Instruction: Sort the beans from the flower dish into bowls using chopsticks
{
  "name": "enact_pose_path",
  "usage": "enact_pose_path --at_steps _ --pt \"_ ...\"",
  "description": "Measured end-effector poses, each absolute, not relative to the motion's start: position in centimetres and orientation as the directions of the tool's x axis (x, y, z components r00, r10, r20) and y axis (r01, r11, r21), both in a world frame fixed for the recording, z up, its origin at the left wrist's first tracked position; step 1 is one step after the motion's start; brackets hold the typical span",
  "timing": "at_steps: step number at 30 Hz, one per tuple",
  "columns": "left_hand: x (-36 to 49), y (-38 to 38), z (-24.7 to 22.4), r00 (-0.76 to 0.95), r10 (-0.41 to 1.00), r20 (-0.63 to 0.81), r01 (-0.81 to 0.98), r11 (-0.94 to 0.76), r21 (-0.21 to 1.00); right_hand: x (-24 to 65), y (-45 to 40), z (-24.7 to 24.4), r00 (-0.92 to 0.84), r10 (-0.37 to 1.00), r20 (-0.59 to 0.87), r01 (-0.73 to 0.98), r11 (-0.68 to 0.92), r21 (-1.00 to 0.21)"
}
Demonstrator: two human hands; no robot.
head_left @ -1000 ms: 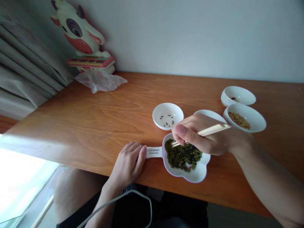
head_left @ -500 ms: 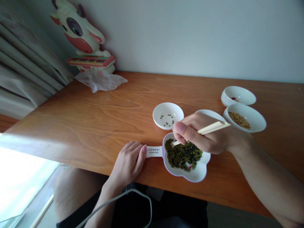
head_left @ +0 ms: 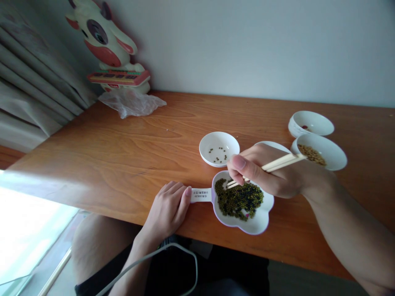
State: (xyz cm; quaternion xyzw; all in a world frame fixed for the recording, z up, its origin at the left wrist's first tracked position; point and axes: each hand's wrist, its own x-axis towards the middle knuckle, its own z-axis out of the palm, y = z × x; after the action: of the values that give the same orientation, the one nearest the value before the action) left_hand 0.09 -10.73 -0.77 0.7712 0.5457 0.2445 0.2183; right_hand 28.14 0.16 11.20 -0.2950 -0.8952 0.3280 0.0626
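My right hand (head_left: pixel 265 170) is closed around a pair of light wooden chopsticks (head_left: pixel 282 163). Their tips reach into the green beans (head_left: pixel 239 202), among which dark ones are mixed, at the far left of a white, lilac-rimmed dish (head_left: pixel 261 224). Whether the tips pinch a bean is too small to tell. My left hand (head_left: pixel 169 209) is closed on the end of the dish's handle (head_left: pixel 201 195), which bears a printed label. Just beyond the dish stands a white bowl (head_left: pixel 219 137) with several green beans scattered in its bottom. Another white bowl (head_left: pixel 271 146) is mostly hidden behind my right hand.
At the right, a white bowl (head_left: pixel 338 158) holds tan beans, and behind it another white bowl (head_left: pixel 321 123) has something small and reddish inside. A cow-shaped toy keyboard (head_left: pixel 120 78) and a clear plastic bag (head_left: pixel 132 105) are at the back left. A grey cable (head_left: pixel 151 255) crosses my lap.
My right hand has shifted slightly right, and the chopstick tips have moved a little right within the beans. The left hand stays on the handle.
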Motion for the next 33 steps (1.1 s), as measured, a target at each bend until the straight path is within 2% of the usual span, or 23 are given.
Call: enact_pose_path --at_steps 5,23,33 --pt "0.1 -10.7 -0.8 0.287 0.948 0.141 0.736 -0.312 0.6 28.0 0.2 11.0 -0.797 0.598 -0.082 0.514 0.601 -0.612" --pt "0.3 -10.6 -0.4 0.296 0.942 0.156 0.755 -0.331 0.566 27.8 -0.1 11.1 -0.824 0.56 -0.086 0.495 0.638 -0.59" --pt "0.4 -10.6 -0.3 0.293 0.943 0.158 0.76 -0.33 0.56 27.4 -0.5 12.2 -0.832 0.539 -0.133 0.49 0.599 -0.634"
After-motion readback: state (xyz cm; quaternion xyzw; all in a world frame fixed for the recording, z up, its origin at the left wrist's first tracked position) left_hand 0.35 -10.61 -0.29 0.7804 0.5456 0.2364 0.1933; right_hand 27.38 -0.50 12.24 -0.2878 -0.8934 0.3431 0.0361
